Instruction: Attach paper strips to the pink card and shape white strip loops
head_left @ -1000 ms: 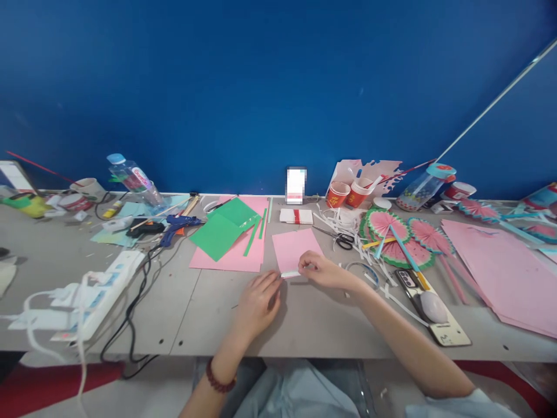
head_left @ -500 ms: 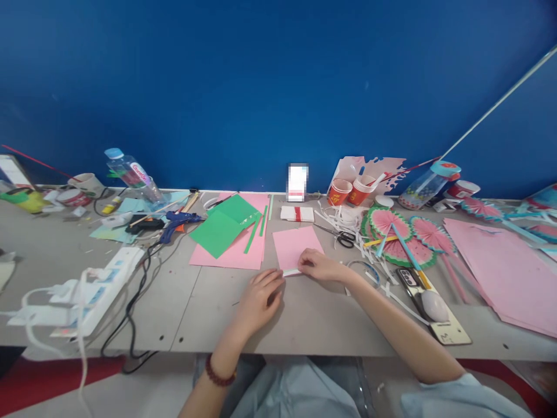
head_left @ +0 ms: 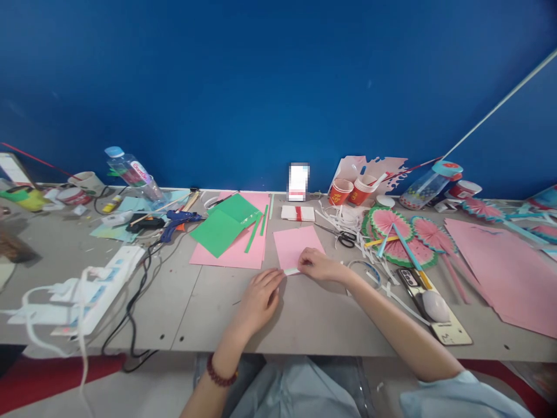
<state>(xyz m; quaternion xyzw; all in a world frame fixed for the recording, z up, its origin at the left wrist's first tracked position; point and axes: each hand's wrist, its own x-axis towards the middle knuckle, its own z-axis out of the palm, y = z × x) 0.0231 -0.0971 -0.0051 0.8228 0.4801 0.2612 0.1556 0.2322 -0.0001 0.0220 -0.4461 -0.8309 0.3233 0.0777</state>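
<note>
A square sheet of pink paper (head_left: 298, 241) lies in front of me, with a narrow pale strip (head_left: 290, 271) along its near edge. My right hand (head_left: 319, 265) is closed at that edge, its fingertips pinching the paper near the right part of the strip. My left hand (head_left: 261, 299) rests on the table at the near left corner. Its fingers are stretched out with the tips touching the strip's left end, and the thumb stands apart. The exact contact under both sets of fingertips is hidden.
Green sheets (head_left: 226, 226) lie on pink ones at left, beside a blue glue gun (head_left: 178, 223). A power strip (head_left: 108, 284) with cables stands farther left. Scissors (head_left: 346, 238), paper scraps, watermelon-patterned paper fans (head_left: 391, 226), red cups (head_left: 340, 190) and a phone (head_left: 439, 313) are at right.
Both hands stay at the paper's near edge with hardly any movement. A brown blurred shape has come in at the far left edge.
</note>
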